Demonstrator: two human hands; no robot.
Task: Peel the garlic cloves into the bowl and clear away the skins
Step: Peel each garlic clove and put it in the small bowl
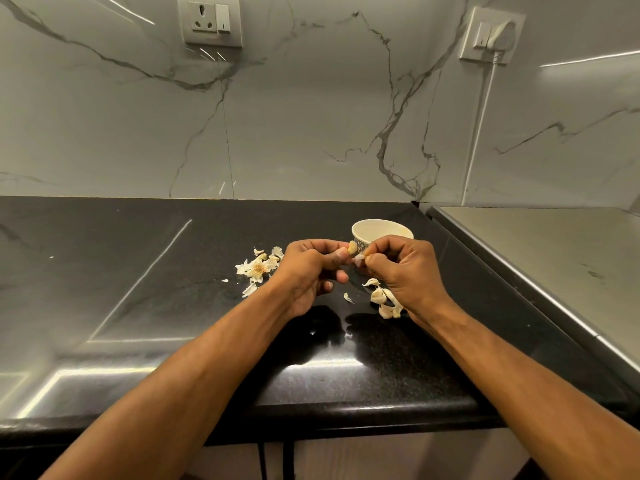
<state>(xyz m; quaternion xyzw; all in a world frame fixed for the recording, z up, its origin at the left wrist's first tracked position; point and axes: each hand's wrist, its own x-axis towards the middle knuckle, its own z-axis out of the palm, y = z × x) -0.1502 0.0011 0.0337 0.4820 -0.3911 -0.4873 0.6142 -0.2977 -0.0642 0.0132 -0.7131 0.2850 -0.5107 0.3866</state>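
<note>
A small white bowl [381,230] with a patterned outside stands on the black counter, just behind my hands. My left hand [308,268] pinches a garlic clove [352,248] between thumb and fingertips. My right hand [401,268] pinches a strip of skin [358,259] at the clove's lower end. Both hands hover just above the counter, in front of the bowl. A heap of skins with the bulb's root [258,268] lies left of my left hand. More skins [384,301] lie under my right hand. The bowl's inside is mostly hidden.
The black counter [173,289] runs to a marble wall behind. A raised steel surface [540,258] borders it on the right. A white cable [479,133] hangs down from a wall plug at the upper right. The counter's front edge is near my elbows.
</note>
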